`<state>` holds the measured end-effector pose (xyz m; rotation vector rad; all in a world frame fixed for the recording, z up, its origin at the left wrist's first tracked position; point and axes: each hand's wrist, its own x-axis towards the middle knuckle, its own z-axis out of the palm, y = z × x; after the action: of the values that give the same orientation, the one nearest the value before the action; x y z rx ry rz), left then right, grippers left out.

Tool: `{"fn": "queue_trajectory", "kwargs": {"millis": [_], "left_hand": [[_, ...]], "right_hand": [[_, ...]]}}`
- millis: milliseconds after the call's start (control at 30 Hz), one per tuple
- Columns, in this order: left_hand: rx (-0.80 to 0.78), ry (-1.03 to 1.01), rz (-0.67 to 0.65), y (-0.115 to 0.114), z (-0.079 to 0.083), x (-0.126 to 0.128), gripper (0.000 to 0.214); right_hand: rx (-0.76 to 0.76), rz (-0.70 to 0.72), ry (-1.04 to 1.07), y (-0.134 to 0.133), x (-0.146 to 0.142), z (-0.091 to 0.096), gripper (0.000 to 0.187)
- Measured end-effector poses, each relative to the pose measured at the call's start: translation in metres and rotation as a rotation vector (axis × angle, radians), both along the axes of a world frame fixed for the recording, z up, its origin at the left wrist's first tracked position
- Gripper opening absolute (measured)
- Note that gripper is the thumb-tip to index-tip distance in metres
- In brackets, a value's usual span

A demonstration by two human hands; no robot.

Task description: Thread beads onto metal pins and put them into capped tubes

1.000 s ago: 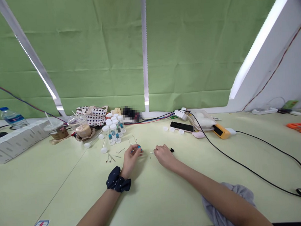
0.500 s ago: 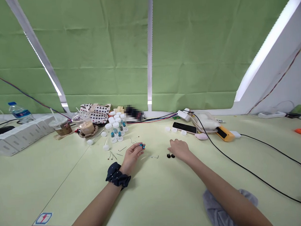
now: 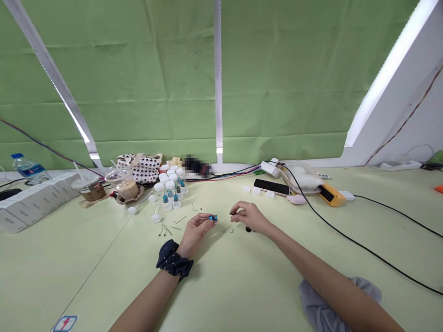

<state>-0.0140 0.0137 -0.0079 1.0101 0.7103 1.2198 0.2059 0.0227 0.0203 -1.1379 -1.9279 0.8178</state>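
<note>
My left hand (image 3: 196, 231) pinches a thin metal pin with a small blue bead (image 3: 213, 217) on its tip, held just above the green table (image 3: 83, 267). A dark scrunchie (image 3: 174, 261) circles that wrist. My right hand (image 3: 248, 216) is closed in a pinch on a tiny black piece (image 3: 233, 213), a short way right of the blue bead. Another small black piece (image 3: 248, 229) lies on the table under that hand. A bent metal pin (image 3: 226, 229) rests between my hands. Several loose pins (image 3: 169, 228) lie to the left.
Small white-capped vials (image 3: 170, 188) stand behind the pins, with loose white caps (image 3: 155, 218) near them. Two iced drinks (image 3: 127, 186), white boxes (image 3: 30, 201) and a water bottle (image 3: 27, 169) sit at the left. A phone (image 3: 272, 186), yellow device (image 3: 330, 195) and black cable (image 3: 373, 250) lie at the right.
My right hand went right to the two black pieces, picked one up and came back toward the blue bead. My left hand kept hold of the pin, lifting it slightly.
</note>
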Motion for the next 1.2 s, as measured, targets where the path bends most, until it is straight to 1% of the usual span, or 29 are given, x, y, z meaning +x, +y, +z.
{"fn": "queue_trajectory", "kwargs": {"millis": [67, 133, 233, 400, 467, 633, 767, 900, 1000, 1200], "left_hand": [[-0.002, -0.003, -0.025, -0.001, 0.000, 0.001, 0.023], [-0.002, 0.000, -0.050, -0.002, 0.000, 0.002, 0.023], [0.002, 0.009, -0.073, -0.004, 0.001, 0.003, 0.023], [-0.004, 0.017, -0.076, -0.006, 0.002, 0.004, 0.020], [-0.002, 0.025, -0.071, -0.007, 0.003, 0.003, 0.019], [0.000, 0.063, -0.071, -0.008, 0.005, 0.003, 0.021], [0.006, 0.036, -0.058, -0.009, 0.006, 0.003, 0.022], [0.005, 0.009, -0.021, -0.007, 0.004, 0.003, 0.022], [0.014, 0.022, 0.000, -0.006, 0.003, 0.003, 0.021], [0.060, 0.104, 0.029, -0.009, 0.005, 0.005, 0.020]], "right_hand": [[0.045, 0.078, 0.128, -0.007, -0.012, -0.001, 0.015], [0.088, 0.108, 0.206, -0.013, -0.021, -0.001, 0.016], [0.125, 0.104, 0.280, -0.018, -0.029, -0.001, 0.018], [0.149, 0.059, 0.278, -0.020, -0.031, -0.001, 0.018], [0.120, 0.040, 0.306, -0.020, -0.032, -0.004, 0.018], [-0.040, 0.053, 0.479, -0.019, -0.036, -0.010, 0.019], [-0.101, 0.063, 0.556, -0.018, -0.037, -0.010, 0.023], [-0.196, 0.086, 0.563, -0.017, -0.037, -0.012, 0.029], [-0.239, 0.086, 0.564, -0.018, -0.037, -0.012, 0.034], [-0.266, 0.008, 0.559, -0.019, -0.040, -0.015, 0.031]]}}
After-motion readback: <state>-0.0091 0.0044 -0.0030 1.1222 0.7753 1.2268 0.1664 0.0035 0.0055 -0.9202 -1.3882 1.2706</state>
